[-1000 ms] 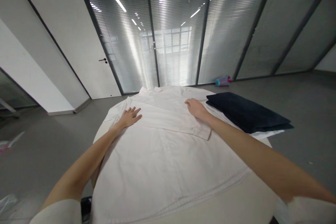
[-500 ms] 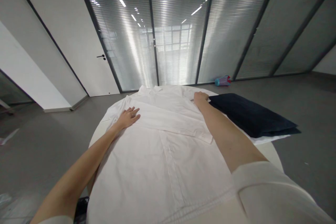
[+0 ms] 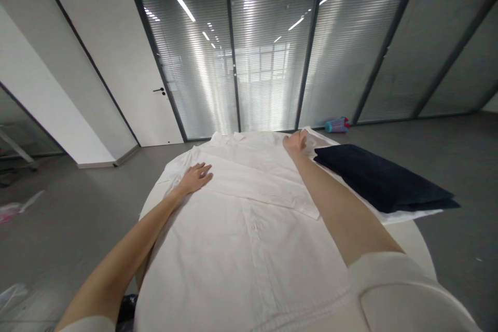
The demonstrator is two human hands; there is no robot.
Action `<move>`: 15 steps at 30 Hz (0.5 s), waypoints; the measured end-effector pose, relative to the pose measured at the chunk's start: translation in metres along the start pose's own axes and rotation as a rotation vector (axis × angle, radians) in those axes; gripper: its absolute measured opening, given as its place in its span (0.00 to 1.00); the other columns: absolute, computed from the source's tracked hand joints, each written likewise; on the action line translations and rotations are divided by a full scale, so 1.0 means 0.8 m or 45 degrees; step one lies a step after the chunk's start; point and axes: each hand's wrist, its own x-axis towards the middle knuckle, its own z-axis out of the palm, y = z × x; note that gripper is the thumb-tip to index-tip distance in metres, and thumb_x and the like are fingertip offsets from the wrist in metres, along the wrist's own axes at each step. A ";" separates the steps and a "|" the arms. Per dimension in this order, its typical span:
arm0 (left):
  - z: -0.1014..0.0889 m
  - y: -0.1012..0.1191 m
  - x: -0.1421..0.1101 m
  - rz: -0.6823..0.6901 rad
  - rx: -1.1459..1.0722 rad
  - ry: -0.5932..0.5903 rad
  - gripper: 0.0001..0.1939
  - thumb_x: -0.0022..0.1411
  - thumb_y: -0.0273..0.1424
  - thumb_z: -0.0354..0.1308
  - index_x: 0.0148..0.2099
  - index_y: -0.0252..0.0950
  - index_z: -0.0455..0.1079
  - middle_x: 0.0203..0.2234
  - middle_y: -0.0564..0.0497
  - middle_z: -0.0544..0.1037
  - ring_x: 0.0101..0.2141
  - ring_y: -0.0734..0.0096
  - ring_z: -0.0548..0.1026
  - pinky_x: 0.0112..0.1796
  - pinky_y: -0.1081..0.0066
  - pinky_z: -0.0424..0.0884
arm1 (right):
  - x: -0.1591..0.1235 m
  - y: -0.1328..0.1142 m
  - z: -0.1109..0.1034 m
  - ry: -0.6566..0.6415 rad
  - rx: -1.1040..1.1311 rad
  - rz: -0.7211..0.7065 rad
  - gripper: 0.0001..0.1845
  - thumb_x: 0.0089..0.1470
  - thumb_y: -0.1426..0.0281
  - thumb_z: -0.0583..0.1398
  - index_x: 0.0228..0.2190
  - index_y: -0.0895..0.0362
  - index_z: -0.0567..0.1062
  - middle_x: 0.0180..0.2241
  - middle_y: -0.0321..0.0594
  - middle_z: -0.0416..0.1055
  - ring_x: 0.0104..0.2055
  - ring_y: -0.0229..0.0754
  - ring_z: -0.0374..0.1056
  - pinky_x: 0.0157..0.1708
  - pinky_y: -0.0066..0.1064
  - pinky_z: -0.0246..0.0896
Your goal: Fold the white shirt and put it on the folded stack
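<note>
Fingers of the left hand [image 3: 196, 177] lie spread flat on the white shirt [image 3: 249, 238]; right hand [image 3: 296, 141] pinches its far edge. Fabric should be kept pinned and the fold drawn evenly, clear of the dark garment [image 3: 383, 182].

we list: folded dark garment [image 3: 383, 181] on the table's [image 3: 412, 236] right side; blue-pink bottle [image 3: 336, 125] lying on far floor; white door [image 3: 120, 62] far left; glass wall blinds [image 3: 268, 46].

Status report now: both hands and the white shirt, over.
Left hand flat on white shirt, open. Right hand gripping the shirt's far right edge. Dark folded garment lies right beside it, not touching the hands.
</note>
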 end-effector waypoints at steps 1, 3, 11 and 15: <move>0.000 -0.001 0.003 0.014 -0.050 0.032 0.28 0.64 0.49 0.54 0.58 0.37 0.74 0.60 0.39 0.72 0.63 0.47 0.65 0.62 0.50 0.59 | -0.009 -0.005 0.004 0.005 -0.016 -0.115 0.22 0.65 0.72 0.53 0.59 0.62 0.67 0.67 0.58 0.51 0.66 0.61 0.52 0.60 0.58 0.54; -0.003 -0.002 0.010 0.033 -0.115 0.075 0.24 0.64 0.48 0.54 0.50 0.37 0.78 0.54 0.40 0.77 0.59 0.51 0.70 0.61 0.53 0.63 | -0.031 -0.012 0.013 -0.081 -0.041 -0.494 0.23 0.62 0.76 0.50 0.57 0.66 0.68 0.68 0.60 0.51 0.68 0.62 0.47 0.63 0.57 0.45; -0.028 -0.001 0.050 -0.082 -0.322 0.304 0.16 0.60 0.41 0.58 0.44 0.35 0.77 0.44 0.41 0.81 0.45 0.53 0.78 0.49 0.54 0.75 | -0.104 -0.023 0.028 -0.630 0.083 -0.980 0.11 0.59 0.62 0.61 0.35 0.56 0.80 0.44 0.47 0.78 0.53 0.51 0.69 0.58 0.41 0.53; -0.027 0.025 0.072 -0.081 -0.455 0.323 0.15 0.61 0.41 0.58 0.42 0.35 0.76 0.43 0.42 0.81 0.41 0.59 0.80 0.40 0.64 0.78 | -0.076 -0.035 0.032 -0.591 0.294 -0.633 0.16 0.63 0.57 0.58 0.42 0.55 0.78 0.38 0.43 0.78 0.40 0.45 0.74 0.42 0.34 0.64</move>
